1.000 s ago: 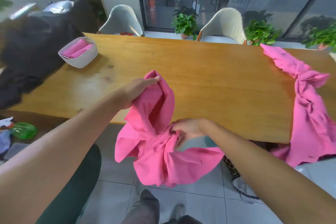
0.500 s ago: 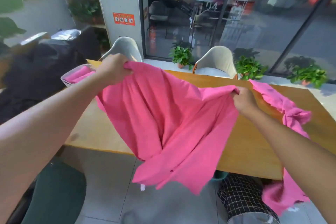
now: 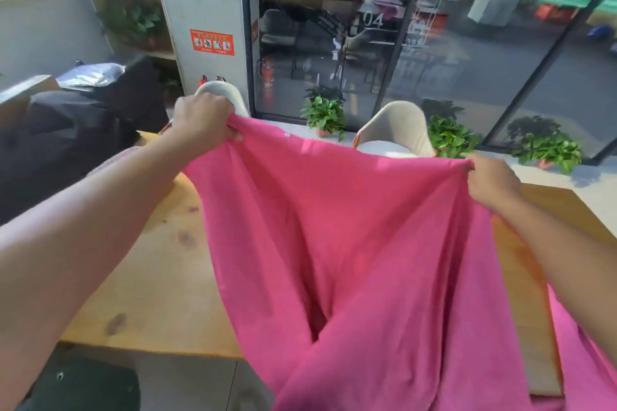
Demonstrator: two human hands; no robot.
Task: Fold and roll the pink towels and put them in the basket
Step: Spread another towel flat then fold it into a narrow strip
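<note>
Head view, one frame. Two hands in view, both bare, both raised above the wooden table (image 3: 157, 284).

Left hand (image 3: 203, 122): fingers curled tight, bunching one upper corner of a pink towel (image 3: 350, 243). Right hand (image 3: 492, 182): fingers curled, pinching the opposite upper corner. The top edge sags slightly between the two grips.

The towel is spread wide in the air between the hands and hangs down in front of the table, its lower part dropping past the near table edge and out of frame at the bottom. A deep vertical fold runs down its middle; the lower portion splits into two overlapping flaps.

Second pink towel (image 3: 581, 350): one, seen only as a strip at lower right, behind the right forearm, lying at the table's right end. Its shape cannot be judged.

Basket: hidden behind the left forearm, if present at all; cannot tell.

Count of other items: two pale chairs (image 3: 399, 125) at the far side of the table, the left one mostly hidden by the left hand; three potted green plants (image 3: 325, 115) on the floor along the glass wall; one orange sign (image 3: 212, 42) on the grey pillar; one dark covered heap (image 3: 73, 123) at left.
</note>
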